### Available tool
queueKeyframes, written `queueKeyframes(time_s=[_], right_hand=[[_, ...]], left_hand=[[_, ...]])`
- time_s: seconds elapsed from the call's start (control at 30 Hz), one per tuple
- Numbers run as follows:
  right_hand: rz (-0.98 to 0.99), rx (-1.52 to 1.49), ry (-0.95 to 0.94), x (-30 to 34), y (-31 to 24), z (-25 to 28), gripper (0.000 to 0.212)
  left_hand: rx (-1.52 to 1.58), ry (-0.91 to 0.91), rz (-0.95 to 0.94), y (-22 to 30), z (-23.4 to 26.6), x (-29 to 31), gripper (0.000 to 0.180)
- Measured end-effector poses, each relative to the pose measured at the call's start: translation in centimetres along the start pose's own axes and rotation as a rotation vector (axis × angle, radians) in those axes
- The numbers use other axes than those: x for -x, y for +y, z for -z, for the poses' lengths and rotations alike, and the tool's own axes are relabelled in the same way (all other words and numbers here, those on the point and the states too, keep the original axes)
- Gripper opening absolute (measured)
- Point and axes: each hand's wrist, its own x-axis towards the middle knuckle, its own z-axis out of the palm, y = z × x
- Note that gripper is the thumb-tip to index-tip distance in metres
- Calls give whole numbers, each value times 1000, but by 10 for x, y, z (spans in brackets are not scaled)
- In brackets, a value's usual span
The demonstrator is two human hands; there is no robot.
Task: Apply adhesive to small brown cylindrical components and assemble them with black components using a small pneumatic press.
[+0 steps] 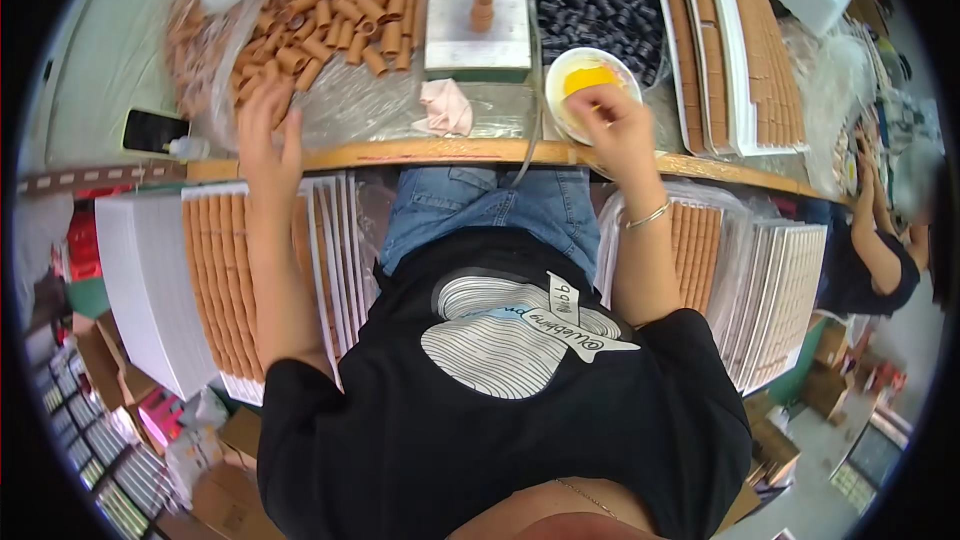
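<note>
My left hand point(268, 135) reaches the near edge of a heap of short orange-brown tubes point(350, 5). Its thumb stands apart from the fingers, and the fingertips touch or nearly touch the tubes. Over a white bowl point(553, 90) holding something yellow point(590, 78), my right hand point(618, 130) has its fingers bent and pinched together. Whatever they hold, if anything, is hidden. Between the hands, a metal-topped block point(450, 45) with a green base carries one upright brown piece point(482, 12). A crumpled pale pink cloth point(445, 108) lies just in front of the block.
Small dark parts point(600, 0) are heaped behind the bowl. White trays of brown tubes point(735, 60) stand at right. A phone point(153, 132) and a small bottle point(188, 148) lie at left. Trays of tubes point(215, 280) flank my lap below the wooden table edge point(400, 152). Another person point(875, 250) sits far right.
</note>
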Motion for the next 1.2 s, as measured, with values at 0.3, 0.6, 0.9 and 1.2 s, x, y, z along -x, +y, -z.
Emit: queueKeyframes(time_s=[0.3, 0.6, 0.9, 1.2], right_hand=[[-84, 652, 122, -105, 55, 23, 17], [-75, 784, 39, -120, 72, 17, 13], [17, 124, 243, -45, 35, 44, 9], [324, 494, 208, -5, 14, 20, 8]], left_hand=[[-341, -101, -37, -61, -128, -128, 33], [7, -107, 5, -34, -94, -89, 24], [666, 141, 222, -17, -83, -62, 16], [1257, -460, 545, 101, -99, -21, 24]])
